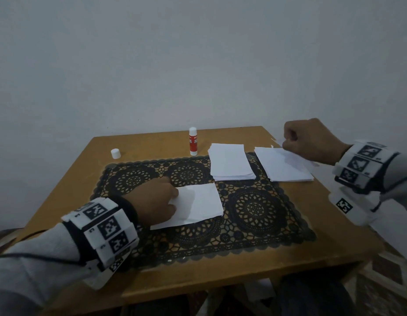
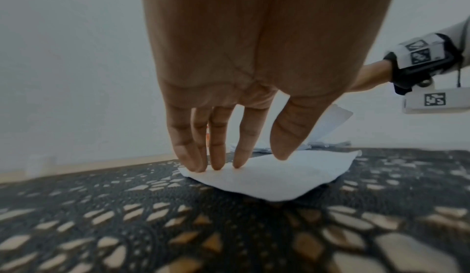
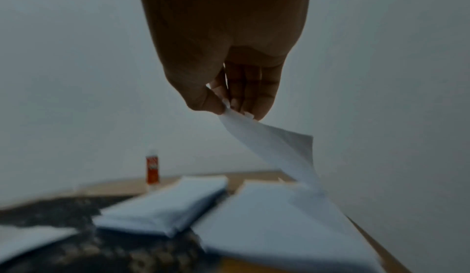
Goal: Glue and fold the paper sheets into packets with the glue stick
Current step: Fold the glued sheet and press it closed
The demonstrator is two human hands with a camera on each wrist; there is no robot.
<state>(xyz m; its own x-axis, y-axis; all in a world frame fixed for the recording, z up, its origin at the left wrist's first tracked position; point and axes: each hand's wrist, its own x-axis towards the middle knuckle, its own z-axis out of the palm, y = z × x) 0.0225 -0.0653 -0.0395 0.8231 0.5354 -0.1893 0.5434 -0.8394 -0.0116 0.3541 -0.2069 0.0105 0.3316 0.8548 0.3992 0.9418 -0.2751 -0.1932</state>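
Left hand spreads flat, fingertips pressing the white folded paper sheet on the black lace mat. Right hand pinches a top white sheet by its corner, lifting it off the right-hand paper stack — stacks blurred in the wrist view. Red-and-white glue stick stands uncapped at the wooden desk's far edge — its white cap sits apart.

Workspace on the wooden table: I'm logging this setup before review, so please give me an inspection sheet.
Surface: wooden table, black lace mat.
Job's things: red-and-white glue stick upright, uncapped; two white paper stacks; single white sheet on mat.
Clutter: white cap apart.
Grips: left hand fingers press single sheet; right hand pinches lifted top sheet.
Cables: thin dark cords along both sleeves.
Surroundings: plain grey wall.
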